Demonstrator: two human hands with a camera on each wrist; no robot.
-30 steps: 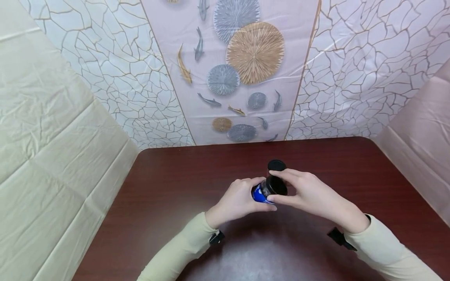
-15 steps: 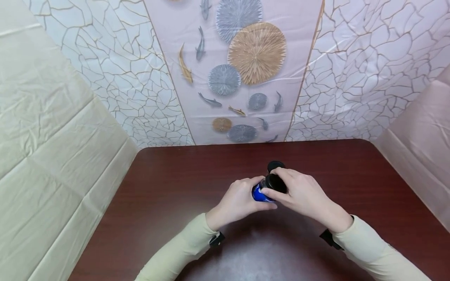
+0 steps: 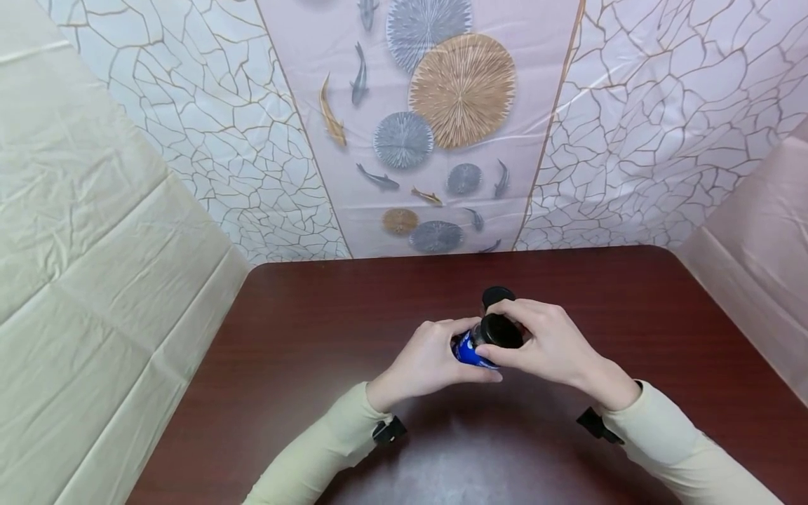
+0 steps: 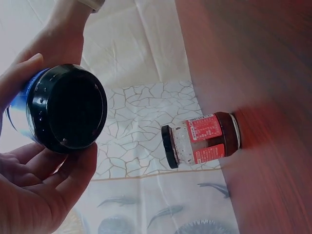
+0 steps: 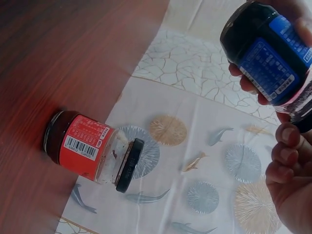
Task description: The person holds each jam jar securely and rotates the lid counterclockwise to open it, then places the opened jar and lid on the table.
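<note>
A glass jar with a blue label and a black lid is tilted above the table. My left hand grips it round the body, thumb on the near side. Across the lid, my right hand holds on with its thumb on the near side and its fingers on the far side. The jar's dark base faces the camera in the left wrist view. Fingertips of the right hand sit at the lid in the right wrist view.
Behind the hands stands a second jar upright, with a red label and a black lid. Both rest over a dark red-brown table. Patterned cloth hangs at the table's far edge, with pale cloth on the sides.
The right hand's thumb has slid left round the lid onto the label's edge, then slightly back right; its wrist has shifted left. The left hand keeps its grip on the jar.
</note>
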